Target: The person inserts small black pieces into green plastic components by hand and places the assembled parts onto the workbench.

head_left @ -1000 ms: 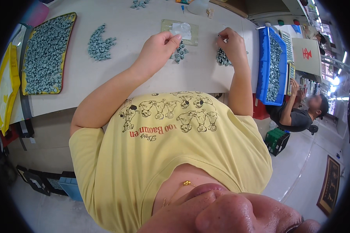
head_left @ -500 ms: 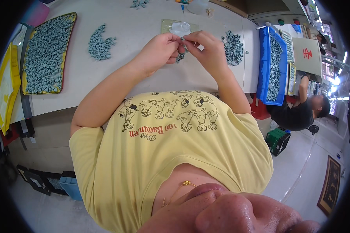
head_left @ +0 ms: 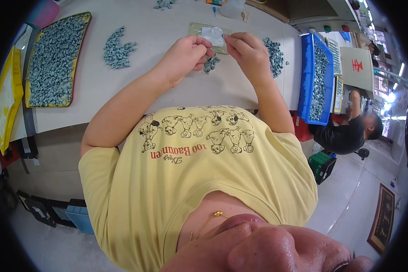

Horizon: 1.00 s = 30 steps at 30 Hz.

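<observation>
My left hand [head_left: 187, 55] is closed above the white table, thumb and fingers drawn together; what they hold, if anything, is too small to see. Across a narrow gap, my right hand [head_left: 248, 55] pinches what looks like a small grey-green piece [head_left: 223, 36] at its fingertips. Below and between the hands lies a little pile of grey-green pieces [head_left: 210, 64]. Just beyond them is a flat greenish pad [head_left: 195, 30] with a white sheet and a clear round dish [head_left: 216, 33] on it. Another pile [head_left: 275, 58] is partly hidden behind my right hand.
A loose pile [head_left: 118, 51] lies left of my hands. Farther left stands a full yellow-edged tray [head_left: 54, 59] beside a yellow frame [head_left: 8, 102]. At right is a blue bin [head_left: 307, 77] of pieces. A person in black [head_left: 344, 136] sits beyond it.
My hands have drawn apart from fingertips meeting. The right has moved slightly right and up toward the dish, and the small pile between them shows more fully.
</observation>
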{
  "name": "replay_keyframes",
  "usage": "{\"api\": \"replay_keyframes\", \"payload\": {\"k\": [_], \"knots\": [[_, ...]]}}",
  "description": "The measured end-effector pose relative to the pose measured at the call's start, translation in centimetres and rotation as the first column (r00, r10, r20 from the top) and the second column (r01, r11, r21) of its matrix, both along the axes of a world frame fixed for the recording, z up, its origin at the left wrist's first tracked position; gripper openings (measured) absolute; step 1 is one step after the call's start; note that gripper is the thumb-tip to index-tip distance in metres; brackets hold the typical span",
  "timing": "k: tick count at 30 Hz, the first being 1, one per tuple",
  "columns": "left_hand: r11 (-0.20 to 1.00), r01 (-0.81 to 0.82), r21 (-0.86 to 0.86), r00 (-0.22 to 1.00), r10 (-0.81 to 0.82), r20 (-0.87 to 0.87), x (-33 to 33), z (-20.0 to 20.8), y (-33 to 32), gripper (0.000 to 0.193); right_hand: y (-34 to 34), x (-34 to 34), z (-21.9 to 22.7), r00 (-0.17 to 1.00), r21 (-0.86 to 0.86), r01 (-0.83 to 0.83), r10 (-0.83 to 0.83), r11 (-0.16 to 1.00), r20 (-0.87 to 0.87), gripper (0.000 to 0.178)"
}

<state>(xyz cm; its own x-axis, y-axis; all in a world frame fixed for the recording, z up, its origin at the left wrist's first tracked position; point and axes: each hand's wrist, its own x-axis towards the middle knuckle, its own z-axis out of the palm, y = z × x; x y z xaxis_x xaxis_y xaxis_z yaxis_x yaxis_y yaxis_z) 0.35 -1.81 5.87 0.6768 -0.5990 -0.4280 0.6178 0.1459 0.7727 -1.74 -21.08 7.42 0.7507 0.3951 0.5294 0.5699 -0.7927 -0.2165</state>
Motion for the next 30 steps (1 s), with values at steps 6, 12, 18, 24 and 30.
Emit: {"api": "replay_keyframes", "payload": {"k": [6, 12, 18, 24, 30], "knots": [[0.994, -0.031, -0.104, 0.991, 0.016, -0.136, 0.0, -0.1, 0.3, 0.020, -0.5, 0.9, -0.9, 0.996, -0.199, 0.001, 0.017, 0.980, 0.091, 0.022], [0.993, -0.094, -0.077, 0.991, 0.085, -0.104, 0.3, 0.0, 0.7, 0.018, -0.2, 1.1, -1.1, 0.995, -0.259, -0.004, 0.030, 0.966, 0.095, 0.023], [0.981, -0.142, -0.131, 0.988, 0.131, -0.088, 0.4, 0.2, 0.8, 0.020, 1.3, 0.4, -0.4, 0.986, 0.160, 0.138, -0.120, 0.977, -0.118, 0.021], [0.972, -0.153, -0.180, 0.988, 0.148, -0.044, 0.2, 0.5, 0.6, 0.022, 1.8, -0.3, 0.1, 0.754, 0.657, 0.500, 0.089, 0.564, -0.651, 0.014], [0.964, -0.166, -0.207, 0.986, 0.160, -0.046, 0.5, -0.1, 0.4, 0.022, 2.0, -0.5, 0.3, 0.669, 0.716, 0.553, 0.285, 0.427, -0.687, 0.013]]}}
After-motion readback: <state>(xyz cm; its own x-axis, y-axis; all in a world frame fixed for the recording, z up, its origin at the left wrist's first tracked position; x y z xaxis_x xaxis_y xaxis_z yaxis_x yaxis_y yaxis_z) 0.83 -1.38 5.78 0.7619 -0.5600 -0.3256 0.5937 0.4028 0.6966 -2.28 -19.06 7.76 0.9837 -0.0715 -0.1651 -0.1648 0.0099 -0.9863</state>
